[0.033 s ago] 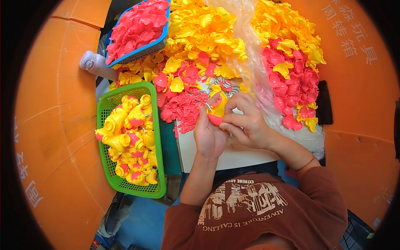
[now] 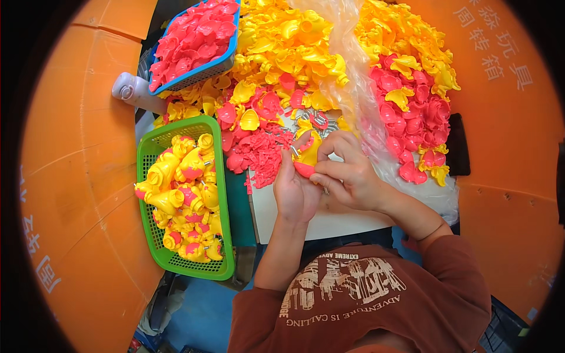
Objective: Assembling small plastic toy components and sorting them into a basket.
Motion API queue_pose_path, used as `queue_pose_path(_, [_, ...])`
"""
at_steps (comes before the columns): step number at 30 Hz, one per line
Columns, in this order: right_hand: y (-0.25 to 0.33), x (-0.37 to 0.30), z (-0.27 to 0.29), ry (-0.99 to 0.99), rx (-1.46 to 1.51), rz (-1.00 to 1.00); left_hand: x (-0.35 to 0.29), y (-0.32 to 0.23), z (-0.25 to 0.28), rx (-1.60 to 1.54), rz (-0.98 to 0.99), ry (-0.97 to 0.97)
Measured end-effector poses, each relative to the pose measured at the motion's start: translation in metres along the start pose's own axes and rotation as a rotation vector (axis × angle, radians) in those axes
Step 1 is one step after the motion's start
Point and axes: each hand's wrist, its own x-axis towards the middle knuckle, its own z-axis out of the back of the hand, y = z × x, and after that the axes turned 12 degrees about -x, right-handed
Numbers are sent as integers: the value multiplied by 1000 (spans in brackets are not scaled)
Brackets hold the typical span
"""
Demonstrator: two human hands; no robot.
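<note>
Walls point(image 2: 88, 147) of orange board curve up on both sides. A big heap of yellow parts point(image 2: 276, 44) fills the far side of the work surface; a clear plastic sheet point(image 2: 347, 50) runs between it and a mixed yellow-and-pink heap point(image 2: 412, 97), coming down near the right hand point(image 2: 350, 176). A green basket point(image 2: 222, 194) of toys stands at left, a blue basket point(image 2: 236, 35) of pink shells beyond it, a pale bottle point(image 2: 138, 92) beside that. Small pink bits point(image 2: 265, 156) and metal pins point(image 2: 303, 117) crowd the space beyond the hands. Between both hands, above a white board point(image 2: 276, 215), is a yellow-and-pink toy part point(image 2: 308, 152): the left hand point(image 2: 297, 194) grips it, fingers partly hidden; the right thumb and forefinger pinch its pink end.
</note>
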Motion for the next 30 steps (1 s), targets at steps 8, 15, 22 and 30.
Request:
queue_pose_path(8, [11,-2,-6,-8,1,-181,-4,3,9,130,-49,104])
queue_pose_path(15, [-27,4,-16,-111,113,-214,-2,-21,44,76,-52,251])
queue_pose_path(22, [-65,4,-48,225,-385,-84,-5,-39,47,137,-176,-36])
queue_pose_path(30, [-50,21,4,426,880,-518,2,-36,31,295,-235,-121])
